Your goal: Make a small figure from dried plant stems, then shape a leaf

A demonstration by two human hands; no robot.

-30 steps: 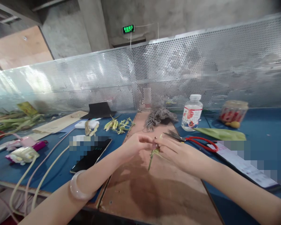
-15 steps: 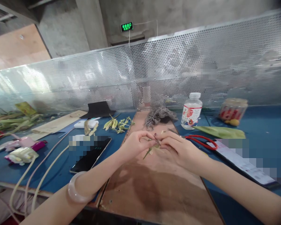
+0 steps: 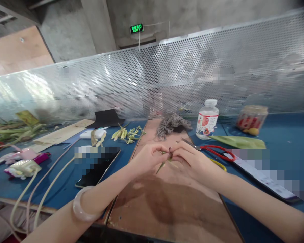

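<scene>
Left hand [image 3: 149, 158] and right hand [image 3: 194, 158] together pinch a small green sprig [image 3: 161, 167]. Step in hand: apparently fine finger work. Next move likely requires light, steady pressure.

Grey wall [image 3: 197, 17] behind perforated screen [image 3: 187, 84]

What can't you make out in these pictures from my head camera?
All in the head view:
- The top of the green stem: covered by fingers of the left hand and right hand.
- The rest of the yellow handle: behind the right hand.
- Words on the bright phone: blurred, partly pixelated.
- The jar's red markings: blurred.
- The leaf pile's full extent: cut off by the left edge.
</scene>
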